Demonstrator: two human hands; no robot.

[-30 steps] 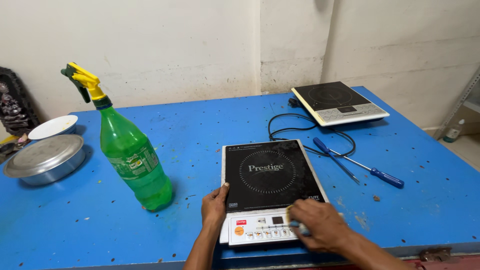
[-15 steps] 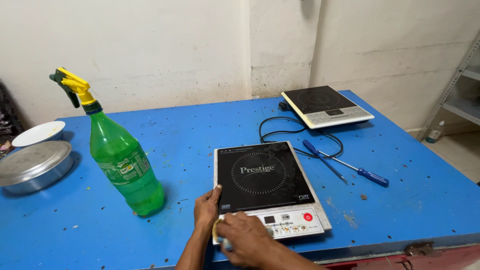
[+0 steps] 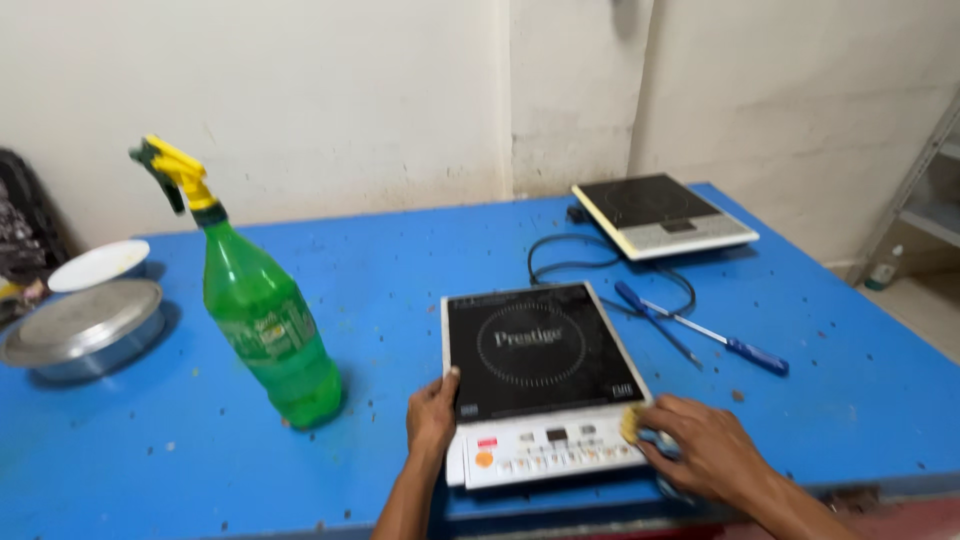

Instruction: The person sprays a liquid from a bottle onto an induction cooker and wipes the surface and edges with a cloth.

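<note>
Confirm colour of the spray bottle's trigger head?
Yellow with a dark green trigger, on the green spray bottle; shows in the head view.
</note>
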